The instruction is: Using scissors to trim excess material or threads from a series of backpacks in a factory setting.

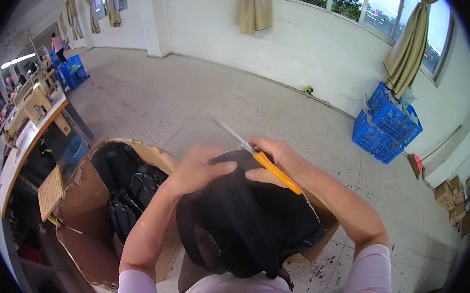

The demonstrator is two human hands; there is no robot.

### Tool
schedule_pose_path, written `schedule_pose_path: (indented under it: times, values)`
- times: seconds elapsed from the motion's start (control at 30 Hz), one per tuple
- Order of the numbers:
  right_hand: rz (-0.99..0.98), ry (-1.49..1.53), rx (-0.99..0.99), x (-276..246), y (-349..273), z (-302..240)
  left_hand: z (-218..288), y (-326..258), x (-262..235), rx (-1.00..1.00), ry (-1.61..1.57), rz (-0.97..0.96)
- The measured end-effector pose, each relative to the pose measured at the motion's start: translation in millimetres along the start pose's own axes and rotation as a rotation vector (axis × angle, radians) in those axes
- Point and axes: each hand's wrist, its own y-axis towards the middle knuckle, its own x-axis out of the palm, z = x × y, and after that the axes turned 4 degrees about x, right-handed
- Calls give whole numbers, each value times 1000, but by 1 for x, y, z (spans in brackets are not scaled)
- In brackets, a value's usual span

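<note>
A black fabric bag [290,210] lies across my lap, its upper part raised between my hands. My left hand [203,169] grips the bag's upper left edge, thumb on the near side; its fingers are blurred by motion. My right hand [275,155] is closed around an orange-handled cutting tool [279,174] with a thin pale blade pointing up and left. Whether it is a knife or closed scissors is unclear. The right thumb also rests against the bag's top. The blade stands beyond the bag's upper edge, over the floor.
Left of me stands an open cardboard box [85,218] with black bags [126,185] inside. A workbench [34,138] with sewing machines runs along the far left. Blue crates [386,124] are stacked by the right wall. Dark scraps [324,270] litter the floor. Another person [58,46] stands far off.
</note>
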Motion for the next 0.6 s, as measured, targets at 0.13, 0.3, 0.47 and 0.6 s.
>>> schedule_pose_path:
  times: [0.13, 0.3, 0.47, 0.6]
  values:
    - [129, 198, 116, -10, 1, -11, -19, -18, -19, 379, -86, 434]
    - [418, 477, -77, -9, -1, -16, -118, -52, -64, 195, -469, 492]
    - [809, 637, 15, 39, -29, 38, -67, -37, -57, 268, -405, 593]
    - [466, 381, 223, 59, -86, 60, -36, -59, -83, 156, -148, 340]
